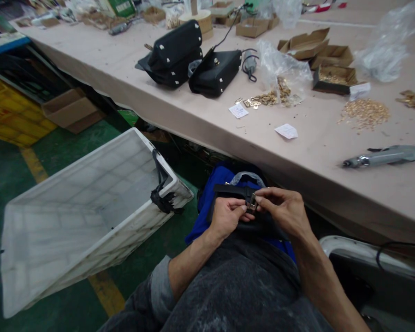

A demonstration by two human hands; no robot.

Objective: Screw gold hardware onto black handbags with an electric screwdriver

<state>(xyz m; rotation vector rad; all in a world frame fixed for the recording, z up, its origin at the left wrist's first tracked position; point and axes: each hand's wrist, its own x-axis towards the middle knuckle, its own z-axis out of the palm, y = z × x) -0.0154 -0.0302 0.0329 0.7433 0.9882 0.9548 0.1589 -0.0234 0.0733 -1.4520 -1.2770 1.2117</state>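
Note:
My left hand and my right hand meet over my lap, below the table edge. Both pinch a small metal buckle on a black strap of a black bag that rests on blue cloth. The fingers of each hand are closed round the buckle and strap. Most of the bag is hidden under my hands.
A white plastic crate stands tilted on the green floor at my left. The pink table carries two black handbags, a bag of brass fittings, cardboard boxes, a heap of small gold parts and a grey power tool.

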